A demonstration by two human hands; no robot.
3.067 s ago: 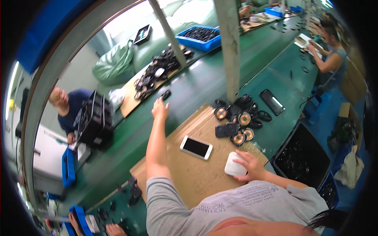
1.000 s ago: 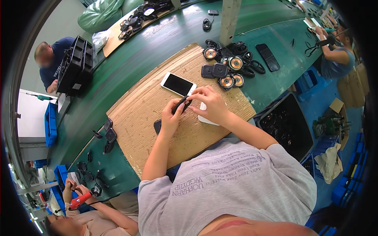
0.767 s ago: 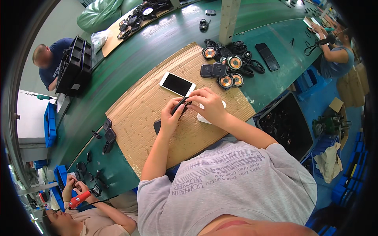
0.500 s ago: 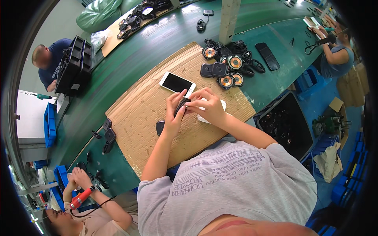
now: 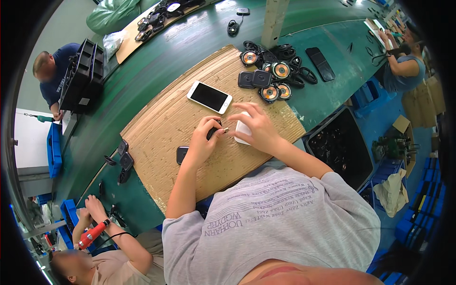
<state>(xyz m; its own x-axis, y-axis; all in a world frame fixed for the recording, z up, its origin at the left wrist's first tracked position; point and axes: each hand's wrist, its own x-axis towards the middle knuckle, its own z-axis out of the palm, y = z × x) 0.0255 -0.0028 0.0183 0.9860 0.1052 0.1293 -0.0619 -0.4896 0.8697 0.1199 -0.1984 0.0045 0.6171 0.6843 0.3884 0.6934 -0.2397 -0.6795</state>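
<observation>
My left hand (image 5: 203, 140) is closed around a black bundled cable (image 5: 212, 132), and a small metal plug pokes out past the fingertips toward the right. My right hand (image 5: 260, 132) hovers beside it with fingers spread, holding nothing. Partly behind the right hand, a white flat device (image 5: 242, 128) rests on the cardboard sheet (image 5: 164, 126). Just beyond both hands lies a white phone (image 5: 209, 97) with a dark screen. A black rounded-square pad (image 5: 182, 155) sits by my left forearm, partly covered by it.
Wireless charger parts with copper coils (image 5: 281, 70) and coiled black cables pile at the board's far right, near a black phone (image 5: 320, 64). A metal post (image 5: 274, 23) rises behind them. A black bin (image 5: 339, 147) stands at right. Co-workers sit left and far right.
My right hand has come away from the cable and plug, its fingers spreading. The left hand keeps the cable, moved slightly left and lower in view.
</observation>
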